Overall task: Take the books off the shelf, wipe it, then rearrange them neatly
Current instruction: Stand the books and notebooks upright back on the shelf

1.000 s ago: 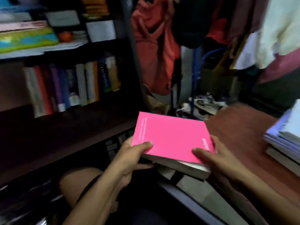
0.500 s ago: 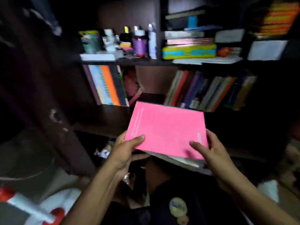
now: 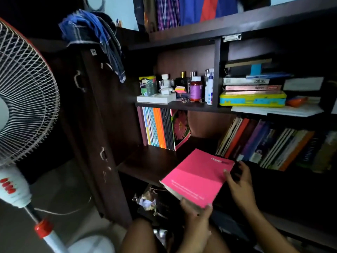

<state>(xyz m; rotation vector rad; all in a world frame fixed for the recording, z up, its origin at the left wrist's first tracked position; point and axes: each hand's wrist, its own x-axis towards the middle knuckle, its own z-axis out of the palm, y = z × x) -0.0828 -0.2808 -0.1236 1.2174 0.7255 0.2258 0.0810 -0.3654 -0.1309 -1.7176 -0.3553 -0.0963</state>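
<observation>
Pink book (image 3: 196, 178) held flat in both hands over the bare front of the shelf (image 3: 149, 161), likely so it can slide into the gap ahead of the fingertips; left hand (image 3: 197, 214) grips the near corner, thumb on the cover and fingers curled under; right hand (image 3: 238, 181) pinches the far edge, fingers loosely spread; upright notebooks (image 3: 158, 128) stand beyond the left fingers, leaning books (image 3: 264, 143) just past the right fingers, gap between them seems the target

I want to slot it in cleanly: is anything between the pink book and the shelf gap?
Nothing visible. The gap between the upright books and leaning books lies open behind the pink book.
</observation>
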